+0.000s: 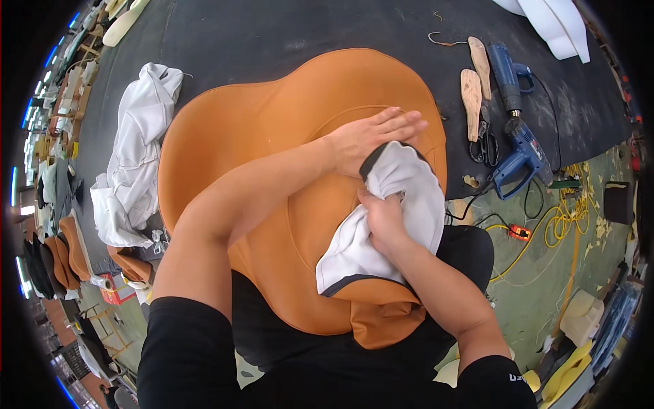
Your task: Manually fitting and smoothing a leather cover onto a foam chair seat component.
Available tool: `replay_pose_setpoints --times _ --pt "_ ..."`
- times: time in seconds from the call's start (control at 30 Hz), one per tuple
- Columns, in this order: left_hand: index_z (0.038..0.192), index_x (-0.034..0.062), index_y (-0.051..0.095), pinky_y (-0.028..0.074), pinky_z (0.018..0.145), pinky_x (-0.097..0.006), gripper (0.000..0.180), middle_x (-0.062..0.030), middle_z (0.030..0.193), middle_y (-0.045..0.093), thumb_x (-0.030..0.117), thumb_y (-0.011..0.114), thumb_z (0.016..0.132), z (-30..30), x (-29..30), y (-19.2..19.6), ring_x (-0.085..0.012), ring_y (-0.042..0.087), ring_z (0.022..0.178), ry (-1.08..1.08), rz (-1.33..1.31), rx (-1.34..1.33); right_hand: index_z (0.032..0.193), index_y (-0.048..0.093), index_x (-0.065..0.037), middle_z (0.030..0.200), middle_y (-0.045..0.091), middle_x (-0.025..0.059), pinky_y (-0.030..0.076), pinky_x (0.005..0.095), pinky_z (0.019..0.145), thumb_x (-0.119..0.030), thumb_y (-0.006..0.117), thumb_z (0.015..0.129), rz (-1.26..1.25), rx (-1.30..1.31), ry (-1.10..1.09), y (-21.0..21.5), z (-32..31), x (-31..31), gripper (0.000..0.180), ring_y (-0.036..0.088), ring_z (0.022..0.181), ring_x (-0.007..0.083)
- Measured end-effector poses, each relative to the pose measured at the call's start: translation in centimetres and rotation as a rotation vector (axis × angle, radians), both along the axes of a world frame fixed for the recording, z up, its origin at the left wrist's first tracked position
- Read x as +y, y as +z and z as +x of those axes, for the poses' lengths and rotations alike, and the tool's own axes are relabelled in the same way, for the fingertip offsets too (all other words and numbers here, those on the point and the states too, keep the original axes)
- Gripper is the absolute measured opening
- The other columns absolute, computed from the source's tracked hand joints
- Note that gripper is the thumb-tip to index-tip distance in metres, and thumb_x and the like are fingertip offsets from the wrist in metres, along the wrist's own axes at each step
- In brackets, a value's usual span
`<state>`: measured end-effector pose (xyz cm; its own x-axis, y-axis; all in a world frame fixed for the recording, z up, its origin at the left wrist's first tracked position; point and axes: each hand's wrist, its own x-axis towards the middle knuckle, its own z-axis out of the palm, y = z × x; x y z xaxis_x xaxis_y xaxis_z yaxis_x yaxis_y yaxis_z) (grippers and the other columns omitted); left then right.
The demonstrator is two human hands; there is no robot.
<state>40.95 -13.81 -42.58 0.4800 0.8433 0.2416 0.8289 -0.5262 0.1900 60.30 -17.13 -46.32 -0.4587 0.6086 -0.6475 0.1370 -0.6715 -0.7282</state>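
A curved seat shell (238, 129) covered in orange-brown leather lies over the table's near edge and my lap. Along its right side the leather cover (419, 198) is turned back, showing a white fabric backing with a dark edge band. My left hand (375, 140) rests flat on the leather beside the top of this fold, its fingers stretched out. Lower down, my right hand (388, 221) is closed on the bunched white backing. An orange flap of leather (388, 317) hangs out below the fold.
On the dark tabletop (225, 34), two heat guns (524, 153), scissors (485, 146) and wooden-handled tools (471, 102) lie right. White fabric (139, 143) is heaped left. Yellow cable (569, 211) coils on the green floor; a white moulded piece (555, 24) sits far right.
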Motion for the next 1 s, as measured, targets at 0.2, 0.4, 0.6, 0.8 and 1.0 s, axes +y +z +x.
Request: replay_pose_setpoints --times 0.2,0.4,0.6,0.8,1.0 --pt "0.155 0.0071 0.044 0.017 0.131 -0.054 0.078 -0.0127 0.175 0.023 0.042 0.064 0.089 -0.5 0.5 -0.8 -0.0306 0.016 0.164 0.073 0.018 0.111 0.141 0.052 0.011 0.134 0.064 0.0166 0.052 0.0382 0.099 -0.005 0.070 0.097 0.017 0.032 0.048 1.3 0.0 -0.1 0.050 0.062 0.119 0.0271" --pt "0.151 0.0111 0.051 0.017 0.129 -0.059 0.064 -0.0098 0.175 0.027 0.044 0.059 0.097 -1.3 0.5 -2.5 -0.0303 0.020 0.163 0.058 0.033 0.038 0.135 0.058 0.010 0.129 0.067 0.0145 0.052 0.0367 0.099 -0.006 0.071 0.097 0.093 -0.015 0.056 -1.0 0.4 -0.1 0.043 0.064 0.114 0.0246" --pt "0.142 0.0114 0.059 0.013 0.129 -0.061 0.054 -0.0109 0.172 0.033 0.044 0.058 0.098 -2.2 0.7 -2.9 -0.0303 0.024 0.162 0.002 0.031 -0.007 0.130 0.064 0.007 0.125 0.069 0.0106 0.051 0.0342 0.098 -0.007 0.071 0.097 0.135 -0.067 0.112 -0.8 0.2 -0.2 0.036 0.064 0.113 0.0215" --pt "0.138 0.0114 0.062 0.015 0.129 -0.061 0.052 -0.0108 0.170 0.037 0.043 0.060 0.097 -1.8 0.6 -2.9 -0.0300 0.030 0.160 0.043 0.060 0.003 0.133 0.061 0.007 0.127 0.068 0.0108 0.049 0.0336 0.100 -0.007 0.072 0.097 0.140 -0.028 0.138 0.2 -0.2 0.1 0.041 0.063 0.115 0.0210" --pt "0.161 0.0021 0.036 0.017 0.130 -0.054 0.081 -0.0158 0.173 0.028 0.041 0.060 0.094 0.1 -3.1 -1.3 -0.0346 0.020 0.162 0.409 -0.025 -0.019 0.133 0.060 0.008 0.125 0.069 0.0128 0.052 0.0352 0.096 -0.007 0.071 0.097 0.147 -0.014 0.146 -0.7 0.1 0.4 0.041 0.065 0.111 0.0222"
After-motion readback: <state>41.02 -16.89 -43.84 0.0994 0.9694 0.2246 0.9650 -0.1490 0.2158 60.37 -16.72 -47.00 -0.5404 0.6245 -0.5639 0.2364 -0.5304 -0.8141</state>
